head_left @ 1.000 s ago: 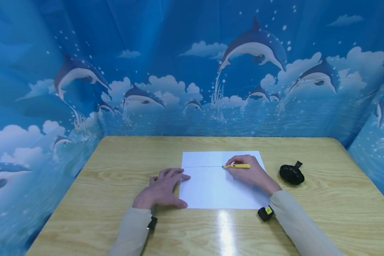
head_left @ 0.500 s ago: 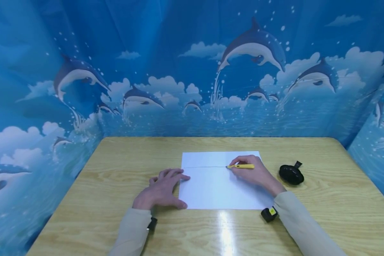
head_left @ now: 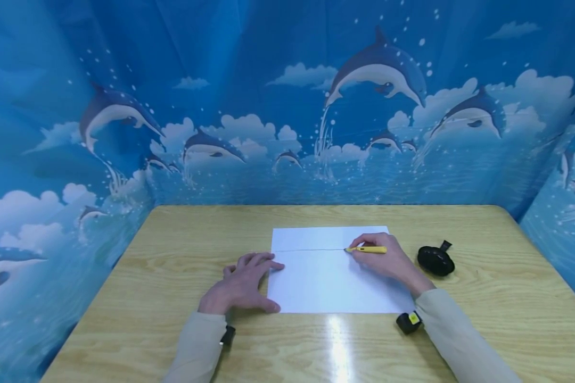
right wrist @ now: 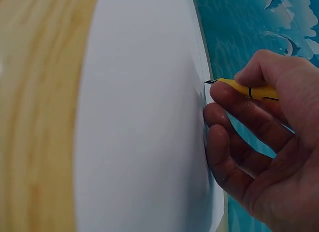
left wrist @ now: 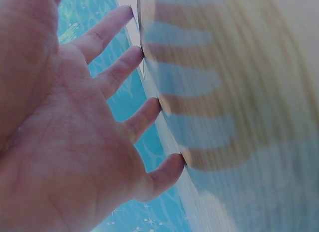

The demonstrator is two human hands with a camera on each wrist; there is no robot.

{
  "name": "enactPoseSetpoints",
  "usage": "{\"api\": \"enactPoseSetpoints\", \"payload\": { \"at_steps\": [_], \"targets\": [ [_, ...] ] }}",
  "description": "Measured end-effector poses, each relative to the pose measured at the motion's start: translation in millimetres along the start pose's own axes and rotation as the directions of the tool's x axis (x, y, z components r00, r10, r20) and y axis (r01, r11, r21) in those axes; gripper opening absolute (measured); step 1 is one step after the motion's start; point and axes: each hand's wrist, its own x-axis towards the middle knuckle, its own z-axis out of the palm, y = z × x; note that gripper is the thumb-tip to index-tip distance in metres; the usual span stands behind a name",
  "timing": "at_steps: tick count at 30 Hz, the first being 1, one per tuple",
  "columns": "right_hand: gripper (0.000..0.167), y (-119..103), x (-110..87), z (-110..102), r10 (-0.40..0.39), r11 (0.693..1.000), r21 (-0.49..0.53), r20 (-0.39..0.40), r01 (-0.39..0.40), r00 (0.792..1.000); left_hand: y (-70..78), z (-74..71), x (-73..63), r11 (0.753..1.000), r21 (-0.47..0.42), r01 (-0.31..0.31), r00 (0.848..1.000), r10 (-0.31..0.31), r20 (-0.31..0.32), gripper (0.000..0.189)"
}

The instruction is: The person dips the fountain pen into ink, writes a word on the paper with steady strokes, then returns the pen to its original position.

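Note:
A white sheet of paper (head_left: 311,284) lies flat on the wooden table, with a thin dark line running across its upper part from the left edge. My right hand (head_left: 385,258) pinches a yellow fountain pen (head_left: 374,249), its dark nib touching the paper at the line's right end. In the right wrist view, thumb and index finger grip the yellow barrel (right wrist: 261,93) while the other fingers curl beside the sheet. Spread fingers of my left hand (head_left: 244,284) rest at the paper's left edge. The left wrist view shows those fingertips (left wrist: 172,164) touching the surface.
To the right of the paper, a shiny black object (head_left: 436,260) with a short tab stands on the wooden table (head_left: 196,234). A blue curtain (head_left: 259,183) printed with dolphins hangs behind and at the sides. Small black devices are at both wrists.
My right hand and the pen have slid to the right across the paper, and the drawn line has grown longer behind the nib. The left hand has stayed in place.

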Motion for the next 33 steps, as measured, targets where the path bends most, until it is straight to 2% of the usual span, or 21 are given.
{"api": "enactPoseSetpoints", "payload": {
  "at_steps": [20, 33],
  "targets": [
    [0.017, 6, -7.6, -6, 0.029, 0.999, -0.028, -0.024, -0.030, 0.999, -1.2, 1.9, -0.2, 1.000, 0.003, 0.007, 1.000, -0.007, 0.005, 0.085],
    [0.020, 7, -11.2, -13, 0.093, 0.994, -0.047, -0.016, -0.094, 0.996, -0.9, 0.0, 1.6, 1.000, 0.030, 0.000, 1.000, 0.000, -0.002, 0.085]
  ]
}}
